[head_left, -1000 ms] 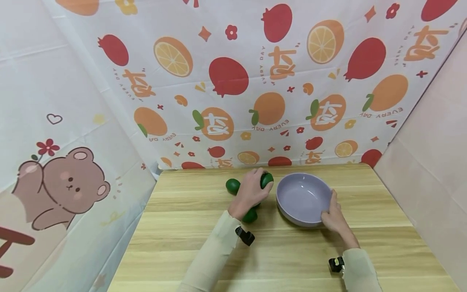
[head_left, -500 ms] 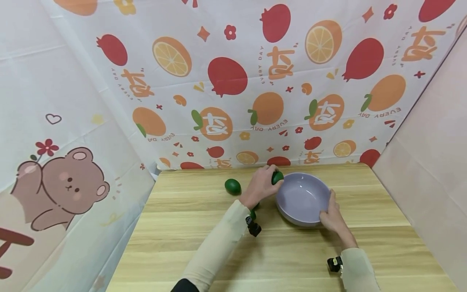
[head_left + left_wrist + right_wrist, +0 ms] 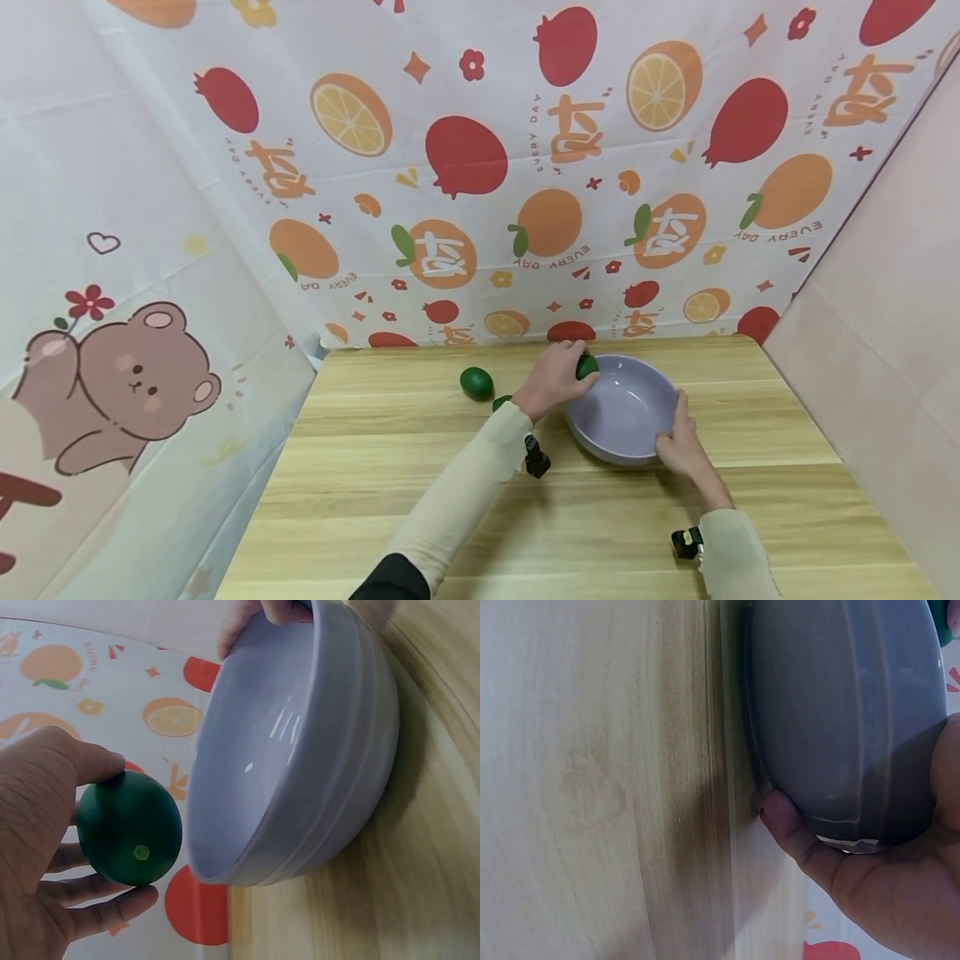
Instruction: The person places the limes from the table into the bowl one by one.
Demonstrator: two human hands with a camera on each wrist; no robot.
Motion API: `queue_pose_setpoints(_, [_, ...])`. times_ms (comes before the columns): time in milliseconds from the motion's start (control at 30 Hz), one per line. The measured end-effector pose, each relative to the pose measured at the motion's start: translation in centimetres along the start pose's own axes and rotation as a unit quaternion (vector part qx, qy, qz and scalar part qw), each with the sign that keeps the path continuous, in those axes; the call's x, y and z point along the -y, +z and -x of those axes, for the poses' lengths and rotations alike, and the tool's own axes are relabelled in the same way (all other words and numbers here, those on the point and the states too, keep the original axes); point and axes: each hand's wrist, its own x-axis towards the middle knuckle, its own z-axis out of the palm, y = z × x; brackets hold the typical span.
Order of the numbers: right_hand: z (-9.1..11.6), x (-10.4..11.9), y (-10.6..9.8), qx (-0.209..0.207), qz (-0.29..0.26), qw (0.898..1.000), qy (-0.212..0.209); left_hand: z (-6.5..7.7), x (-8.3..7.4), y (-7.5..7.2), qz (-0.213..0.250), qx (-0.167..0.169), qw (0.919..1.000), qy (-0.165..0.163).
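Note:
My left hand (image 3: 553, 381) holds a dark green oval fruit (image 3: 129, 825) between thumb and fingers, at the left rim of a lavender bowl (image 3: 626, 417). A small pale stem mark shows on the fruit in the left wrist view. Thumb and fingers of my right hand (image 3: 685, 444) grip the bowl's right side, with one finger (image 3: 787, 821) low on the outer wall in the right wrist view. No fruit shows on the visible inside of the bowl. Another green fruit (image 3: 477, 383) lies left of my left hand. A further green fruit (image 3: 501, 402) is partly hidden behind that wrist.
The wooden table (image 3: 360, 492) runs back to a fruit-print cloth (image 3: 465, 242). A cloth with a bear print (image 3: 150, 375) hangs at the left, and a pale wall covering (image 3: 885, 350) stands at the right.
My left hand has carried the green fruit rightward to the bowl's rim, its forearm now hiding most of the fruit beneath. My right hand keeps its grip on the bowl, nearly still.

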Motion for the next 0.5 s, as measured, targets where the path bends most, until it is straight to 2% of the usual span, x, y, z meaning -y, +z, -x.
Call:
queue_pose_setpoints(200, [-0.1,0.0,0.0,0.003,0.000,1.000,0.008,-0.5,-0.2,1.1,0.017,0.010,0.9998,0.005])
queue_pose_setpoints(500, [-0.3,0.0,0.0,-0.002,0.000,1.000,0.003,-0.8,-0.4,2.5,-0.009,0.027,0.9995,0.010])
